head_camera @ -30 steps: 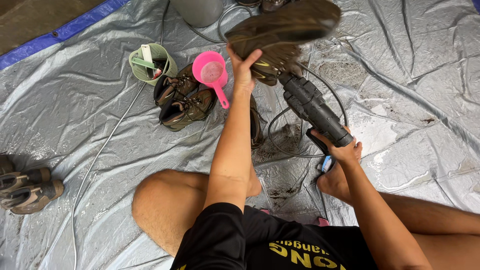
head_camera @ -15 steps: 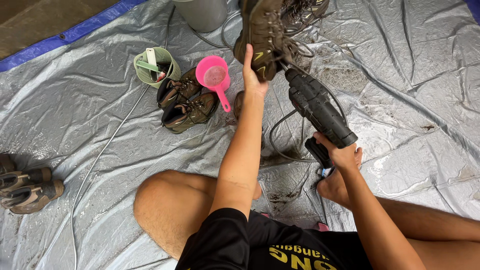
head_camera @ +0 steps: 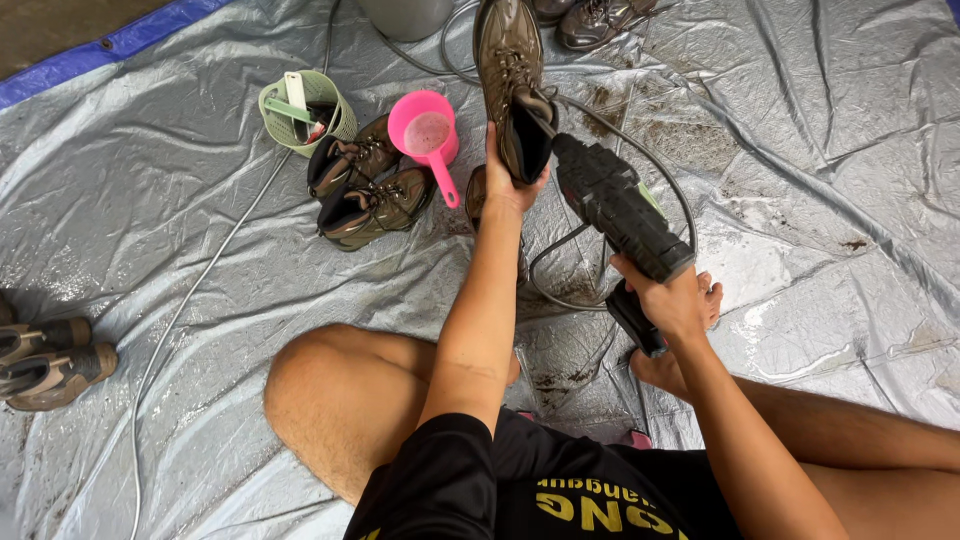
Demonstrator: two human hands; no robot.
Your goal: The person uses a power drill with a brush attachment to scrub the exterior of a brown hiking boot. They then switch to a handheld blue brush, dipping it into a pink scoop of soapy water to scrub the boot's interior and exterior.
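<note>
Vs. a sec ago: the brown boot [head_camera: 512,75] has turned from sole-up and sideways to standing toe-away, laces facing up, heel end gripped in the left hand [head_camera: 510,185], fingers wrapped tight round the heel w/ thumb on the near side. The right hand [head_camera: 668,300] keeps its fingers closed round the handle of the black spray gun [head_camera: 618,210], nozzle now tucked right at the boot's opening instead of under the sole. Boot is held up in the air over the grey tarp [head_camera: 800,230], mid-top of view. Left of it on the tarp: pink scoop [head_camera: 428,132] just beside a pair of brown boots [head_camera: 362,190], and a pale green basket [head_camera: 300,112] w/ brushes inside; no readable labels there. More boots at far left edge [head_camera: 45,360] and at top [head_camera: 590,18]. Grey hose [head_camera: 200,290] runs across the tarp; blue tarp strip [head_camera: 90,60] at top left. Black shirt w/ yellow lettering at bottom.
</note>
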